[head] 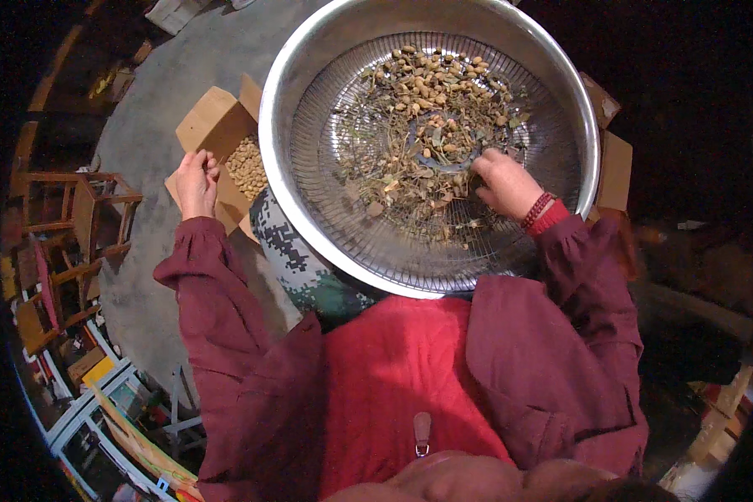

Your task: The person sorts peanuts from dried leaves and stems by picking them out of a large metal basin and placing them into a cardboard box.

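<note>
A large stainless steel basin (282, 106) rests at my lap. Inside it lies a round wire grille (376, 263) with radiating wires, resembling a fan guard. Unshelled peanuts (423, 88) are heaped towards the far side of the grille, mixed with dry leaves and stems (395, 188). My right hand (505, 185) reaches into the basin, its fingertips bent down at the right edge of the litter; whatever they may pinch is hidden. To the left, my left hand (197, 182) hovers with curled fingers by an open cardboard box (210, 119) holding many peanuts (246, 168).
Cardboard flaps (615, 169) stick out beyond the basin's right side. Wooden stool frames (94, 213) are stacked on the concrete floor (150, 113) at left. A pale blue metal frame (94, 408) and mixed clutter lie at lower left. The right side is dark.
</note>
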A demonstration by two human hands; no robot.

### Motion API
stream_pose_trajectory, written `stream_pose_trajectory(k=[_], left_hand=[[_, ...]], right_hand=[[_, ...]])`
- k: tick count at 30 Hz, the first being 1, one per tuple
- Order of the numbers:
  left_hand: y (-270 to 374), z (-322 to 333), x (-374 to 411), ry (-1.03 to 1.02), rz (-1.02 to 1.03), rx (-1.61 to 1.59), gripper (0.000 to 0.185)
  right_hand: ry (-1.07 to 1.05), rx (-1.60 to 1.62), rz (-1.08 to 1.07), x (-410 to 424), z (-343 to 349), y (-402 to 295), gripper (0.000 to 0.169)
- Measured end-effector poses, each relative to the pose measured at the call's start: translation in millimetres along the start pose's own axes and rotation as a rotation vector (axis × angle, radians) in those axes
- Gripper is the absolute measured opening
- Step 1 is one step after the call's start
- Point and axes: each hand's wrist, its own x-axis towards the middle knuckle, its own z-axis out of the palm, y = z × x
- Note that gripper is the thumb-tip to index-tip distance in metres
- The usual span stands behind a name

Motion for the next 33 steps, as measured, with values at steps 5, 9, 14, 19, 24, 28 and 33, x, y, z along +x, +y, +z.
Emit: stream_pose_trajectory(k=[5,9,14,19,24,28,33], left_hand=[[-26,-33,27,0.233,-0.187,0.612,0.038],[-8,11,18,0.193,0.152,0.810,0.054],[40,100,-31,0.000,0.604,0.697,0.044],[47,154,-83,-0.464,0.568,0.694,0.036],[31,188,-106,-0.761,0.487,1.006,0.043],[-4,220,-105,-0.917,0.724,1.148,0.036],[-68,246,-106,-1.037,0.560,1.532,0.031]], right_hand=[[0.050,0.196,-0.027,14,-32,9,0.024],[0.327,0.049,-0.028,51,-15,42,0.027],[0.266,-0.199,0.036,78,15,58,0.040],[0.061,-0.201,0.010,38,4,43,0.035],[0.038,0.195,-0.193,-14,-23,27,0.038],[0.159,0.137,-0.136,-4,-27,47,0.040],[0.095,-0.059,-0.010,24,16,67,0.043]])
